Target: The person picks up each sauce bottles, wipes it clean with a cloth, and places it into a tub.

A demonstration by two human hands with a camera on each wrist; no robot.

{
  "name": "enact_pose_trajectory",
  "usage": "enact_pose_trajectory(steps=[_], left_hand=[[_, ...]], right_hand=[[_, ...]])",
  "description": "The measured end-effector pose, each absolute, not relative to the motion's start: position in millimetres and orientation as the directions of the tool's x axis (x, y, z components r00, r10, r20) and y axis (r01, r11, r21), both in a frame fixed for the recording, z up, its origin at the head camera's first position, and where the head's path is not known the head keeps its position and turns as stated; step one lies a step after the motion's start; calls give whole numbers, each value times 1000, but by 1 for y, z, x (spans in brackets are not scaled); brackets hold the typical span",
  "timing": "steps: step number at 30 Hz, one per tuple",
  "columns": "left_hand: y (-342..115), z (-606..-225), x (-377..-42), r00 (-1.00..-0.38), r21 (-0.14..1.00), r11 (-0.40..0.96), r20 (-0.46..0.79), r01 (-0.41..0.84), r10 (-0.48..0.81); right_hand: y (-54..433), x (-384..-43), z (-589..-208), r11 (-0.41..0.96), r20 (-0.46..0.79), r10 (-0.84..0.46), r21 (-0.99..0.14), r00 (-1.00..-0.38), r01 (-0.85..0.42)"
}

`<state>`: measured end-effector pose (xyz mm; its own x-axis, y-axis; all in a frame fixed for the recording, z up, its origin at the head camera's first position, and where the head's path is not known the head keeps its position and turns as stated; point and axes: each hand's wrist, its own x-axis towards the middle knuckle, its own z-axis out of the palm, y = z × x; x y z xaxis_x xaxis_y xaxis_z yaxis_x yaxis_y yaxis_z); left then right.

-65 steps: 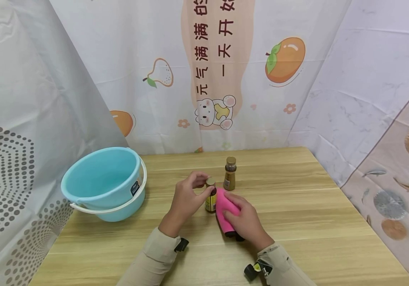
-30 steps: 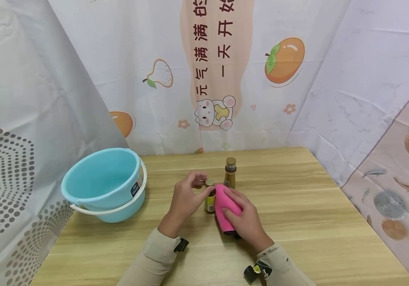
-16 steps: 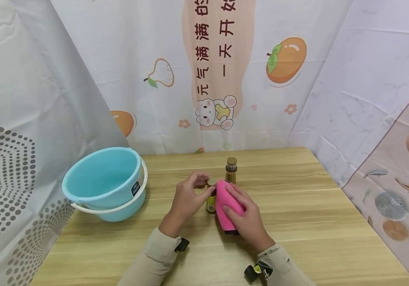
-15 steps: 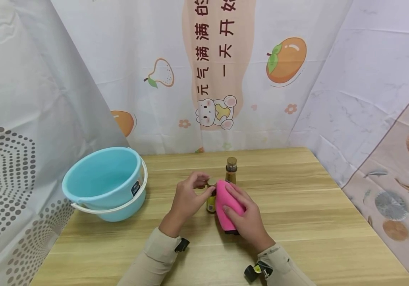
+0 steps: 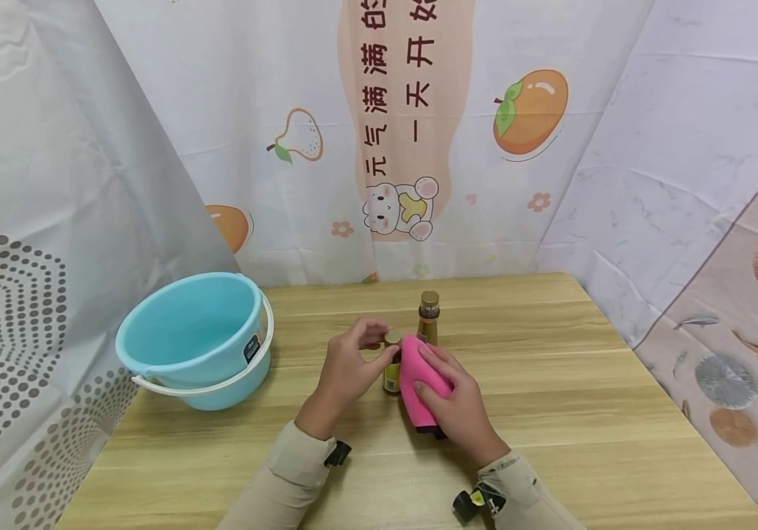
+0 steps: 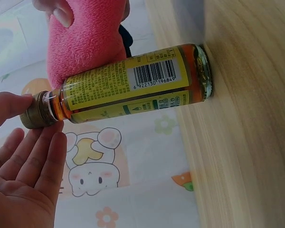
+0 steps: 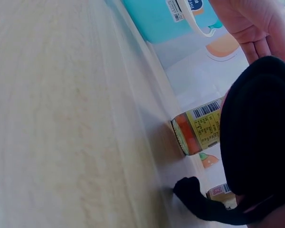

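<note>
A small glass bottle [image 6: 128,85] of orange-amber liquid, with a yellow label and gold cap, stands upright on the table. My left hand [image 5: 347,364] pinches it at the cap [image 6: 34,111], thumb on one side and fingers on the other. My right hand [image 5: 455,397] grips a pink fuzzy pad [image 5: 419,383] against the bottle's right side; the left wrist view shows its pile [image 6: 88,40] lying along the label. In the right wrist view the pad's black backing [image 7: 259,133] and strap hide most of the right hand.
A second gold-capped bottle [image 5: 428,320] stands just behind the pad, its lower part hidden. On the left of the wooden table [image 5: 551,412] is a light blue bucket [image 5: 220,375] with a white handle. Printed curtains [image 5: 253,177] close off the back and sides.
Over the last two seconds the pink pad has slid slightly up the bottle and away from me, covering more of the rear bottle. My left hand stays at the cap.
</note>
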<state>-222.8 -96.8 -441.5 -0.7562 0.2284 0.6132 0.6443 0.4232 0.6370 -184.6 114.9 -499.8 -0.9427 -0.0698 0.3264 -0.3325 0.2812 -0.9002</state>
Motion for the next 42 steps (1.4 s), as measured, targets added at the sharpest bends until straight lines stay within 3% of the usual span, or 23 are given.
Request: enact_pose_trajectory(steps=[13,30,42], left_hand=[[-99,-442,-222,-757,638,422,612,644,231],[-100,-443,-222,-769,656,411,594,634,237],[-97,-443,-223,-767,650,421,599,633,230]], right_hand=[[113,-187,-504,304,262,-68,-914,-963,-270],[116,-189,-511,487,154,-88,-855,-984,-178],[121,-193,-513,565,180,-119,-796,-977,-215]])
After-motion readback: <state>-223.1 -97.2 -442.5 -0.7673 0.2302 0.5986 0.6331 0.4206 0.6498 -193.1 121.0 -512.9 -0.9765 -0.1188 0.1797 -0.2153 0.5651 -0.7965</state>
